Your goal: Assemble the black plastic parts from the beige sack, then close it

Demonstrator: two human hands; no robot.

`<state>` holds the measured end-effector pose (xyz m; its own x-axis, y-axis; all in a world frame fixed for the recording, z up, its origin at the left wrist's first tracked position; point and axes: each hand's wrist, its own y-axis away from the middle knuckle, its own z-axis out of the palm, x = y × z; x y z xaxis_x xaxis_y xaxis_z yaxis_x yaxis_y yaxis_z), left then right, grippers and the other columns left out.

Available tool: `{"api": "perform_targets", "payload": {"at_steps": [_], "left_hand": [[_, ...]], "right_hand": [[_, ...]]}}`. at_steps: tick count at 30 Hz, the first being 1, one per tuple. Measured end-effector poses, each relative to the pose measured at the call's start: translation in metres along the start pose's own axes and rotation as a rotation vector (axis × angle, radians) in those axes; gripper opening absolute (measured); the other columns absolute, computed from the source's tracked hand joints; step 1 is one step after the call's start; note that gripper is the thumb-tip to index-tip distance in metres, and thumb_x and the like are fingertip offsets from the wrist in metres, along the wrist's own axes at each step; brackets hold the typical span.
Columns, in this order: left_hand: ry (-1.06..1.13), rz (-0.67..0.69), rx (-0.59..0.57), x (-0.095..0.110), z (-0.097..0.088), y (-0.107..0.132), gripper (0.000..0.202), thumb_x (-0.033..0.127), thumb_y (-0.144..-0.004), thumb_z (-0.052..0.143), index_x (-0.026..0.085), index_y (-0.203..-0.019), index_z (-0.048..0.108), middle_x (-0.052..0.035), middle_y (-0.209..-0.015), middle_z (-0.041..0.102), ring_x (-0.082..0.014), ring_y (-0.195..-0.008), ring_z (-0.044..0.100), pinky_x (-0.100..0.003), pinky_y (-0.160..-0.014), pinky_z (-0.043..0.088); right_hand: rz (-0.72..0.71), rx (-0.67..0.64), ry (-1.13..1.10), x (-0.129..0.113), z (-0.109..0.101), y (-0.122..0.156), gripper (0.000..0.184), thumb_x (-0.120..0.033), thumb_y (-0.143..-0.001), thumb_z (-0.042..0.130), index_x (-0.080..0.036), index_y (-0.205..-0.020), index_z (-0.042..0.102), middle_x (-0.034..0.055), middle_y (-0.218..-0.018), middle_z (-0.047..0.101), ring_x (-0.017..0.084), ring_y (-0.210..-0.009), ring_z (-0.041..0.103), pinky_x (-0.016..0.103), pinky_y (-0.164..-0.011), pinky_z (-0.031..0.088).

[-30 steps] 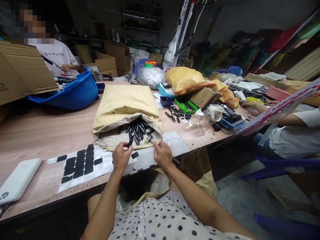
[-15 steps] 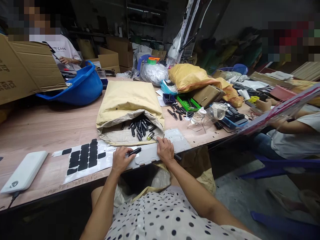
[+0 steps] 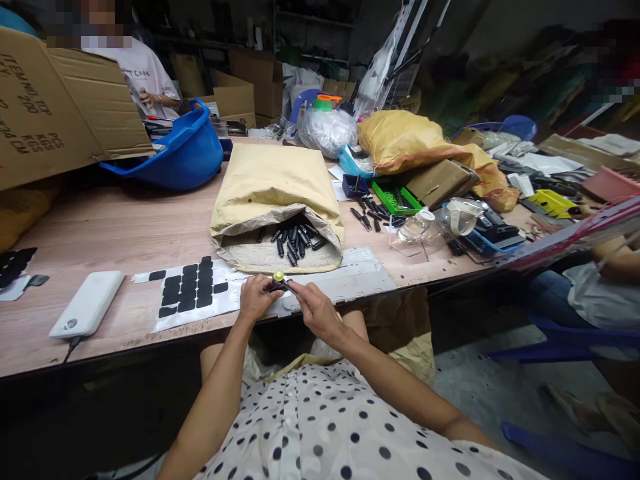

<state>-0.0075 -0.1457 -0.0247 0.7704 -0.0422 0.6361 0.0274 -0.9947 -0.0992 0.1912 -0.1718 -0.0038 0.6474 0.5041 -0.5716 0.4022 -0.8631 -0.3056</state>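
At the table's front edge, my left hand (image 3: 256, 298) is closed on a slim black cylindrical piece (image 3: 273, 288), mostly hidden by the fingers. My right hand (image 3: 320, 312) grips a small hammer (image 3: 279, 275) with a yellowish head, which is over the black piece; whether they touch I cannot tell. Both hands are above a grey-white board (image 3: 367, 267). Just behind it lies a cream sack (image 3: 280, 173), its mouth facing me, with several similar black pieces (image 3: 295, 241) inside. A white sheet with black stickers (image 3: 220, 312) lies left of my left hand.
A white power bank (image 3: 89, 303) with a cable lies at the left. Behind it are a blue basin (image 3: 185, 157) and a cardboard box (image 3: 55, 113). To the right are a green tray (image 3: 395, 197), clear bottles (image 3: 416, 227) and a yellow sack (image 3: 407, 140). Two other people sit nearby.
My right hand has brought the hammer left and its head over the black piece in my left hand. The hands are now close together. The view has shifted slightly.
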Motion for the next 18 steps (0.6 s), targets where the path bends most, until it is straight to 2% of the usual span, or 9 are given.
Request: {"api": "perform_targets", "payload": {"at_steps": [3,8,11,15,18], "left_hand": [[-0.004,0.001,0.006,0.0004,0.0002,-0.0001,0.009,0.034,-0.076,0.075,0.026,-0.075,0.071,-0.0001,-0.082,0.068,-0.0210,-0.085,0.057,-0.033,-0.078,0.043],[0.001,0.002,0.007,0.0036,-0.0010,-0.0008,0.007,0.032,-0.075,0.076,0.026,-0.076,0.072,-0.0001,-0.082,0.069,-0.0208,-0.084,0.058,-0.032,-0.076,0.042],[-0.001,-0.025,0.000,0.0069,-0.0019,-0.0007,0.005,0.028,-0.074,0.077,0.026,-0.075,0.072,-0.0004,-0.082,0.069,-0.0215,-0.086,0.059,-0.033,-0.078,0.043],[0.016,-0.042,0.000,0.0090,-0.0022,0.0002,0.007,0.025,-0.073,0.077,0.027,-0.079,0.075,-0.0006,-0.084,0.070,-0.0227,-0.089,0.059,-0.034,-0.082,0.044],[0.030,-0.029,-0.002,0.0082,-0.0021,0.0008,0.007,0.027,-0.073,0.077,0.028,-0.079,0.075,-0.0007,-0.083,0.070,-0.0227,-0.089,0.059,-0.034,-0.082,0.044]], "right_hand": [[0.014,-0.060,0.079,-0.0055,0.0039,0.0046,0.050,-0.012,-0.098,0.042,-0.031,-0.141,0.059,0.0017,-0.093,0.059,0.015,-0.082,0.059,0.022,-0.076,0.051],[-0.009,0.003,0.186,-0.0072,-0.0002,0.0067,0.052,-0.011,-0.097,0.043,-0.031,-0.143,0.058,0.0021,-0.092,0.056,0.014,-0.081,0.058,0.020,-0.072,0.049],[-0.014,-0.031,0.229,-0.0085,-0.0028,0.0093,0.053,-0.012,-0.097,0.041,-0.032,-0.144,0.057,0.0021,-0.092,0.055,0.014,-0.076,0.056,0.019,-0.067,0.047],[0.011,-0.112,0.252,-0.0093,-0.0034,0.0112,0.051,-0.012,-0.097,0.040,-0.031,-0.141,0.060,0.0022,-0.091,0.056,0.013,-0.071,0.054,0.019,-0.062,0.044],[0.020,-0.076,0.220,-0.0085,-0.0047,0.0082,0.050,-0.012,-0.097,0.041,-0.030,-0.140,0.060,0.0022,-0.090,0.056,0.014,-0.075,0.057,0.019,-0.064,0.046]]}}
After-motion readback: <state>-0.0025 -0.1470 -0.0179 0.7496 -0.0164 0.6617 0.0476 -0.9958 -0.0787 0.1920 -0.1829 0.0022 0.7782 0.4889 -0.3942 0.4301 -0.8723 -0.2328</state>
